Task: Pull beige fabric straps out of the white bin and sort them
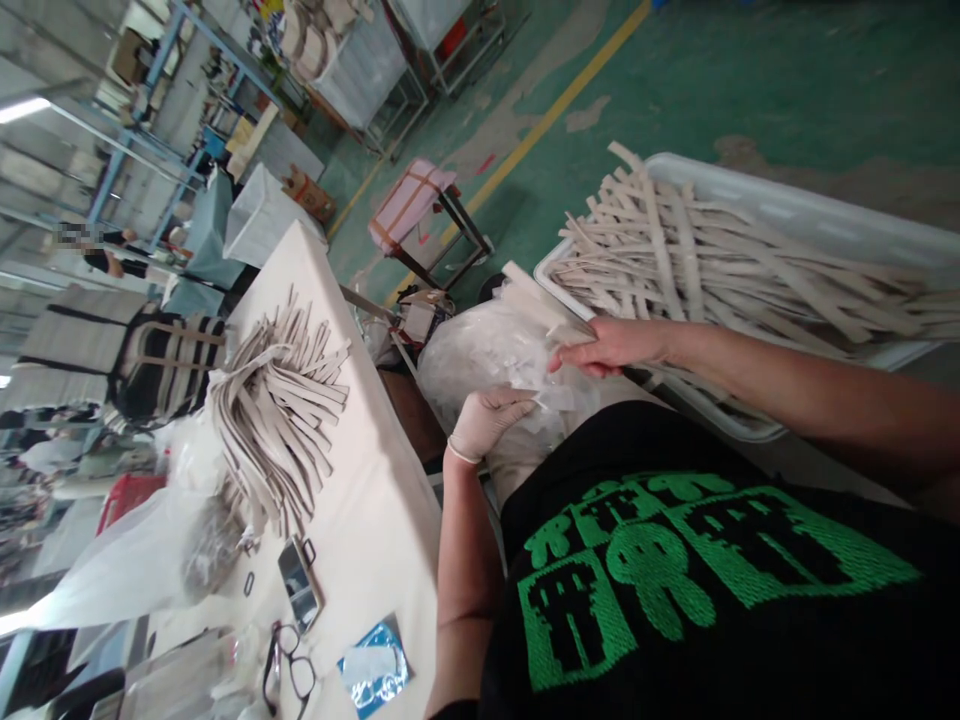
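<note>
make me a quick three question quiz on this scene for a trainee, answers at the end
1. Which hand wears the white glove?

2. True or false: the eyeglasses lie near the smartphone on the white table.

3. What does the right hand hold?
a) scissors
b) pale strip material
c) a screwdriver

Key:
1. The left hand
2. True
3. b
</note>
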Tool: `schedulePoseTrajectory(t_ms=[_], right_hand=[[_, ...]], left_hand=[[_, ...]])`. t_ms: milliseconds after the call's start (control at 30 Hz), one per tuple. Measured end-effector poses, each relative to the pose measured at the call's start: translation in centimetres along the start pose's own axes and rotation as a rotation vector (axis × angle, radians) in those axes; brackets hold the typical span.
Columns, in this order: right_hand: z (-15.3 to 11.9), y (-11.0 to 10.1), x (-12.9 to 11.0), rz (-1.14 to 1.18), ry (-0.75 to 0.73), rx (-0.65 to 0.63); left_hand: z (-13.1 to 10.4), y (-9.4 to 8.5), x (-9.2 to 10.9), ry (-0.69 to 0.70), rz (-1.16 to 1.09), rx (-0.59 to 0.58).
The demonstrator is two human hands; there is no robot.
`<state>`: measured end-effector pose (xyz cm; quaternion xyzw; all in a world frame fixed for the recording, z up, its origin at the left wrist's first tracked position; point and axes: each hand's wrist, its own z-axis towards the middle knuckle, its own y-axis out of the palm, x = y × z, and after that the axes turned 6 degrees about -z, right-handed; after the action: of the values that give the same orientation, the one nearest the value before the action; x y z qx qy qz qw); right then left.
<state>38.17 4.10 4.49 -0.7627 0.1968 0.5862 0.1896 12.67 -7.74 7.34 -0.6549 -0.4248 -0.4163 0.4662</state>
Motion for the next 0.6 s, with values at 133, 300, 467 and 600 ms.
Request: schedulePoseTrajectory(t_ms=[133, 300, 467, 600], right_hand=[[-0.8, 1.0, -1.0, -0.111, 0.07, -0.138], [-1.8, 1.8, -1.3, -0.028, 0.058, 0.051], [-2.2, 2.4, -1.0, 0.114, 0.072, 0.326], [-2.1, 2.8, -0.2, 0.065, 0.041, 0.403]], left_hand=[[1.0, -0.4, 0.8, 0.097, 0.125, -0.011], [2.0, -1.1, 0.6, 0.201, 0.29, 0.152], [1.8, 0.0, -0.4, 0.176, 0.3, 0.577], [0.8, 3.2, -1.7, 0.015, 0.01, 0.412]])
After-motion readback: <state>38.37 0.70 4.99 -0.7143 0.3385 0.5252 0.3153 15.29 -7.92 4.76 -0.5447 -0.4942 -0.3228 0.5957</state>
